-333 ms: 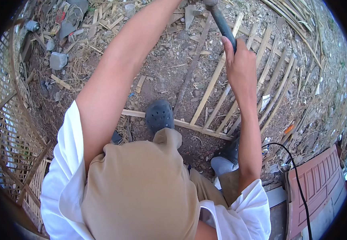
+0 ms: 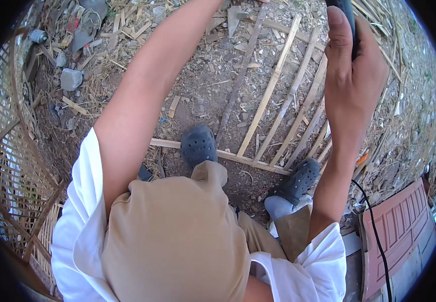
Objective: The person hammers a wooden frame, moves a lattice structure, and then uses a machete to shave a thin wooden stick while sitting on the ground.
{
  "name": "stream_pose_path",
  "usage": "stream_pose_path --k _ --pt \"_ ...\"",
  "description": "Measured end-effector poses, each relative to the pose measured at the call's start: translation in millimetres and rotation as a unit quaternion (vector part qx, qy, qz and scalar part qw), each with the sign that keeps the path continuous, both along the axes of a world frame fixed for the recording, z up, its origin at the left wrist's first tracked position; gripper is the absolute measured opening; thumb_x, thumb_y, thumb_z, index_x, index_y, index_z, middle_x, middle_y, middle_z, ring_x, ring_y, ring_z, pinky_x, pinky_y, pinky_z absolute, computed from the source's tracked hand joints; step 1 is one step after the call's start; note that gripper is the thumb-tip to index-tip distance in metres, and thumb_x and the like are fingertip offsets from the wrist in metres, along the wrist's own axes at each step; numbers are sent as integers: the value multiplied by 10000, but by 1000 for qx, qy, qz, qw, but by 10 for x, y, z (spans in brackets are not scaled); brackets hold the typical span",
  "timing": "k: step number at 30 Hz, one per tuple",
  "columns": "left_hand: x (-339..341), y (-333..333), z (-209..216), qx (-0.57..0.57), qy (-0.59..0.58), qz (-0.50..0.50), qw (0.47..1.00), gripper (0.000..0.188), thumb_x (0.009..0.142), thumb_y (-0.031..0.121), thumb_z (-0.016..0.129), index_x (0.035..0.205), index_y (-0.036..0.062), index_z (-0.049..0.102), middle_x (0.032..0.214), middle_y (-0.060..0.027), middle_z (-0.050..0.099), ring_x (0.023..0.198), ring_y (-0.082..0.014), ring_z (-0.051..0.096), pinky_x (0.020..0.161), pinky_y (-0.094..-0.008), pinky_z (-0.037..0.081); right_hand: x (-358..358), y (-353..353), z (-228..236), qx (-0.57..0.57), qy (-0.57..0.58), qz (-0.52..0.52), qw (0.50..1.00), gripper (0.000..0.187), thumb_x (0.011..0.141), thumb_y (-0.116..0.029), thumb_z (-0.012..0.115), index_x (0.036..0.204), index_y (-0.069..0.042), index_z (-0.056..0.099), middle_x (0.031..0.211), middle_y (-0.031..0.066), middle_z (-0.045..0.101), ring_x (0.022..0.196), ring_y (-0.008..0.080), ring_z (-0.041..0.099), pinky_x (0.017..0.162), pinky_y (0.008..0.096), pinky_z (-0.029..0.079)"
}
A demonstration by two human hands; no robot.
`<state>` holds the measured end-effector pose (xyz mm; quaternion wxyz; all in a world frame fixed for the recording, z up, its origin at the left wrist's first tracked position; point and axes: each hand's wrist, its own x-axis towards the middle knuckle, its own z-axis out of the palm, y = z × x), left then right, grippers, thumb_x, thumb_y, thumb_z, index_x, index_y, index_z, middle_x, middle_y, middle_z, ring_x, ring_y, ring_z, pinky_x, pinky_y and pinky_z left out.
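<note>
Slatted wooden frame is laid on the ground below and between the hands, its slats running forward and slightly rightward. Its far end is placed nearest the left hand, mostly cut off, whose grip cannot be told; well apart, a dark handle is clasped by the right hand, over the right-side slats.
</note>
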<state>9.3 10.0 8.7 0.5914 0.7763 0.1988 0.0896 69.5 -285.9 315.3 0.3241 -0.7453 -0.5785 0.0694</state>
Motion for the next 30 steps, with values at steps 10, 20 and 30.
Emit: stream_pose_path --k 10,20,30 --pt "-20 -54 181 11 0 12 1000 92 795 -6 782 775 62 723 719 3 688 690 -123 611 619 -323 499 -181 -258 -1246 -250 54 -38 966 456 1135 -356 560 983 69 618 707 321 668 699 539 697 615 597 516" --pt "-45 -118 198 -2 25 11 1000 84 804 1 788 797 65 734 715 1 684 679 -125 607 606 -326 494 -28 -128 -148 -17 69 -43 997 477 1127 -412 592 963 34 636 590 141 580 493 274 603 488 377 430" --pt "-36 -138 313 -7 42 11 999 78 812 9 794 820 69 745 712 -1 681 668 -127 602 592 -328 489 -132 -351 -1391 -200 79 -58 975 456 1147 -349 534 988 75 590 651 292 626 649 535 663 579 587 467"
